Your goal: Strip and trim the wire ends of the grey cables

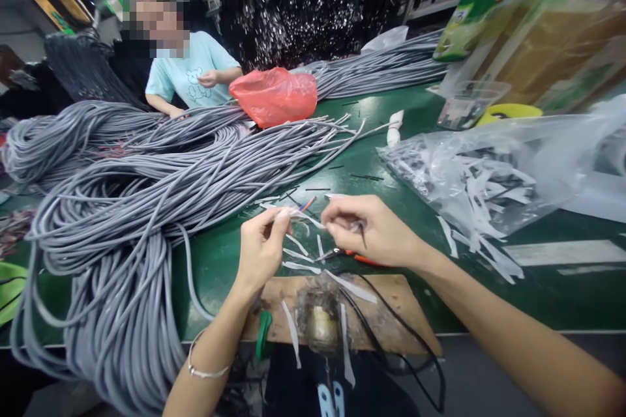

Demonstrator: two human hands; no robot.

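Observation:
My left hand (264,244) is closed, thumb and forefinger pinched on one end of a thin white strip (310,219). Orange and blue wire ends (308,204) poke out just past those fingertips; whether the same fingers hold them is unclear. The strip runs across to my right hand (364,228), whose closed fingers pinch its other end. A thin dark piece (362,234) sticks out from the right hand's curled fingers. Below the hands lie orange-handled cutters (364,259) and loose white strips (298,266).
Large bundles of grey cable (161,202) cover the left. A plastic bag of white strips (489,176) lies at right. A small motor-like device (320,322) sits on a wooden board (401,313) in front. A person (190,71) works across the table, beside a red bag (276,94).

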